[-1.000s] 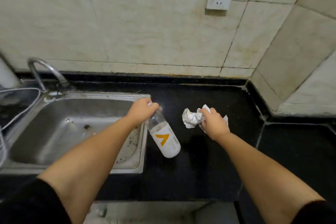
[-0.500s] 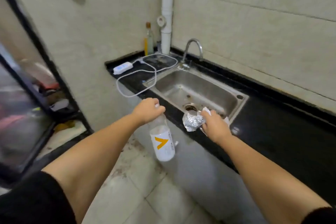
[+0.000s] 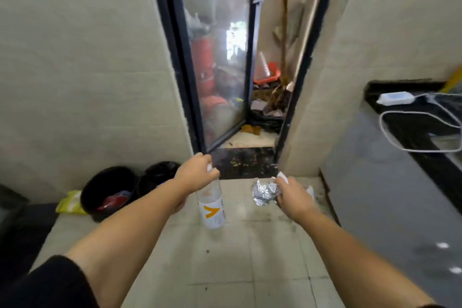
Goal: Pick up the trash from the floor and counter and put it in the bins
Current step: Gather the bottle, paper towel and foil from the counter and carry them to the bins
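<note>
My left hand point(image 3: 195, 173) grips the cap end of a clear plastic bottle point(image 3: 212, 205) with a white label and an orange mark; it hangs down over the tiled floor. My right hand point(image 3: 293, 197) is closed on a crumpled ball of silver foil point(image 3: 263, 192) together with white paper point(image 3: 282, 176). Two black-lined bins stand against the left wall: the nearer bin point(image 3: 108, 189) holds red packaging, the farther bin point(image 3: 156, 177) sits right of it. A yellow wrapper point(image 3: 70, 204) lies on the floor beside the nearer bin.
A black-framed glass door point(image 3: 220, 57) stands open ahead, with clutter and an orange cone point(image 3: 265, 70) beyond the dark threshold point(image 3: 243, 162). The black counter point(image 3: 410, 120) with a white adapter point(image 3: 396, 97) and cable runs along the right. Pale floor tiles point(image 3: 237, 270) lie below my arms.
The view has swung left from the sink and counter to the doorway and bins. Both hands keep their hold, the bottle and the foil carried away from the counter over the floor.
</note>
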